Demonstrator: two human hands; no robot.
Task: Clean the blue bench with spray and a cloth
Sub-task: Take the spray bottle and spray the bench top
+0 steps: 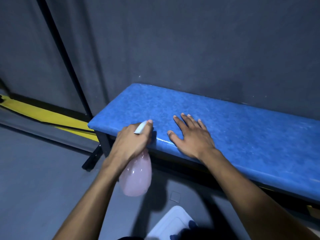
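The blue bench [242, 129] runs from the centre to the right edge, set against a dark wall. My left hand [133, 141] grips a clear spray bottle [136, 175] filled with pinkish liquid, its white nozzle pointing at the bench's left end and a finger on the trigger. My right hand [192, 135] lies flat on the bench's front edge, fingers spread, holding nothing. No cloth is in view.
A white container [173, 222] stands on the grey floor below, near my body. A yellow strip with black edging [43, 115] runs along the wall's base at left. A black bench leg [103, 142] stands under the left end.
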